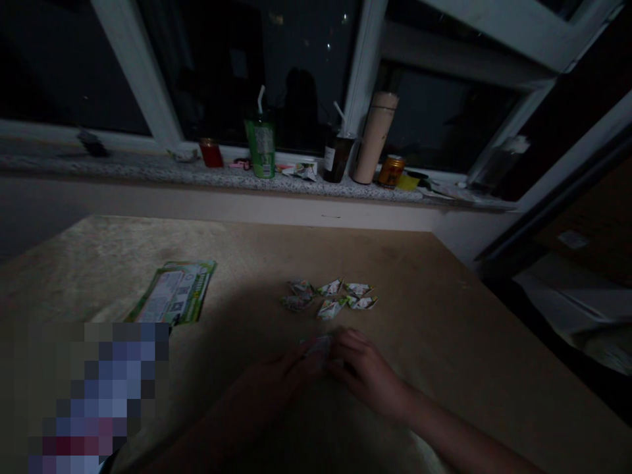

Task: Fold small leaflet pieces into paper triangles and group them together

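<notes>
A small folded paper (320, 343) lies low on the table, mostly covered by my fingers. My left hand (293, 368) presses on it from the left, its fingers dim in shadow. From the right, my right hand (363, 368) holds the paper's edge with curled fingers. Just beyond my hands sit several folded paper pieces (330, 308) with pointed ends, grouped in two rows. To the left is a stack of green printed leaflets (175, 293).
The wooden table (257, 257) meets a wall under a granite windowsill (168, 172). On the sill stand a green cup with a straw (263, 148), a dark cup (336, 158), a pink thermos (375, 138), an orange can (392, 171) and a red jar (211, 153). A blurred-out patch (99, 401) covers the lower left.
</notes>
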The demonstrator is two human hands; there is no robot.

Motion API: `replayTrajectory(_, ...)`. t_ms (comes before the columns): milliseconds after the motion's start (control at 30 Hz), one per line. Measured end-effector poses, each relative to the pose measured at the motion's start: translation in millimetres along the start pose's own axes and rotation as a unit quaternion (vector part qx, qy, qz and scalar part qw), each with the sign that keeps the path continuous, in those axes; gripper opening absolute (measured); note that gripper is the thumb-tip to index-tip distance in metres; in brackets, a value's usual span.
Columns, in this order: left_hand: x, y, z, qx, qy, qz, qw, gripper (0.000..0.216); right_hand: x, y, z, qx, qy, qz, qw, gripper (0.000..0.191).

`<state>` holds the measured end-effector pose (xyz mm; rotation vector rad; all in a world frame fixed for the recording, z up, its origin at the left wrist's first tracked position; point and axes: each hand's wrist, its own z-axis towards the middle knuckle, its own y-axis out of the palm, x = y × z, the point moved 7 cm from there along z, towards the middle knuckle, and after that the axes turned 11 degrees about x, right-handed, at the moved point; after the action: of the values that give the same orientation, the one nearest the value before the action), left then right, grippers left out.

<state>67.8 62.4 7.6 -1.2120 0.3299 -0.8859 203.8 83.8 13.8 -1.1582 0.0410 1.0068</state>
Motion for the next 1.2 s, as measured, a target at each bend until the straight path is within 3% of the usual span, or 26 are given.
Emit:
replayTrajectory(200, 25.9, -9.0, -0.5, -0.021, 0.051, 0.003, 0.998, 0.072, 9.3, 6.9, 13.0, 0.013, 0.053, 0.014, 0.998, 0.027)
replayTrajectory(500, 29.3, -2.0, -21.7, -0.069, 0.021, 0.024, 0.997, 0.081, 16.6, 16.6, 16.5, 0.050, 0.091, 0.004, 0.995, 0.019)
replayTrajectory(767, 15.1, 37.7, -34.7, -0.119, -0.027, -0.012, 0.992, 0.095, 19.2, 21.4, 16.0, 0.031, 0.111, -0.001, 0.993, 0.018)
replayTrajectory(1033, 12.4, 37.5, -36.7, -0.080, -0.037, -0.042, 0.995, 0.105, 18.8, 24.8, 17.8, 0.016, 0.097, -0.045, 0.994, 0.016)
replayTrajectory(1200, 6.4, 32.3, -32.5, -0.057, -0.065, -0.098, 0.991, 0.088, 18.9, 25.9, 17.7, 0.007, 0.095, -0.081, 0.992, 0.016)
